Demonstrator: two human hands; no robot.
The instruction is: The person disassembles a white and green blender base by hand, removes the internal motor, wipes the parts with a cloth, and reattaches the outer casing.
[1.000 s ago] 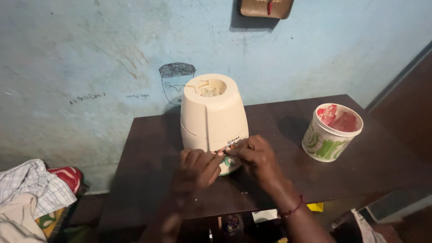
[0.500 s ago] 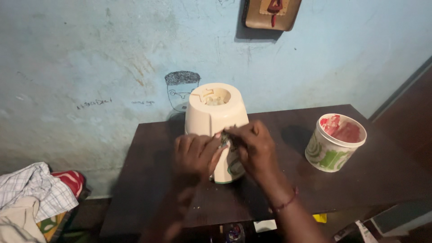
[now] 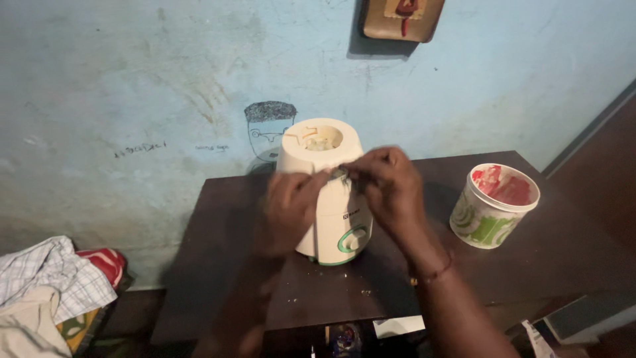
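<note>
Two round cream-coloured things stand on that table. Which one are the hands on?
The tall cream mixer base with the green-ringed knob, mid-table. The short tub stands untouched to the side.

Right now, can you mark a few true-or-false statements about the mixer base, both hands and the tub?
1. The cream mixer base stands upright on the dark table. True.
2. The tub lies tipped over. False: it stands upright, right of the base.
3. Both the left hand and right hand are at the base's upper front. True.
4. The base's dial is ringed in red. False: green.
</note>
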